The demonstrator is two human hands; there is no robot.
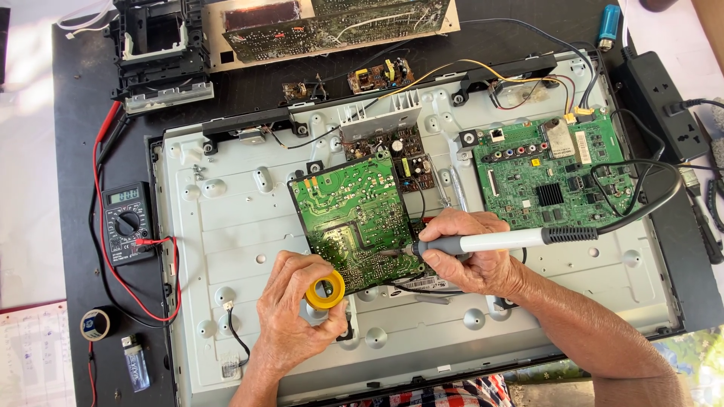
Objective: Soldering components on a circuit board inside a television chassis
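Soldering iron (pixel 498 241) down on the green circuit board (pixel 354 218)!
Right hand (pixel 467 256) grips the iron, left hand (pixel 294 316) clutches a yellow solder spool (pixel 325 290) near the table's front edge.

Overhead view of a flat metal chassis (pixel 226 226) lying on a dark table (pixel 83 151). The landmark is the green circuit board (pixel 354 218), tilted and resting solder side up at the middle of the chassis. Just right of it, the right hand (pixel 471 252) grips a soldering iron (pixel 490 241), tip touching the board's lower right edge. Just below the board, the left hand (pixel 298 316) pinches a yellow spool (pixel 325 290). Further right sits a second green board (pixel 554 169), screwed flat. Well left of the landmark, off the chassis, lies a multimeter (pixel 126 221) with red leads (pixel 102 249). Far lower left are a tape roll (pixel 95 325) and a lighter (pixel 136 364).
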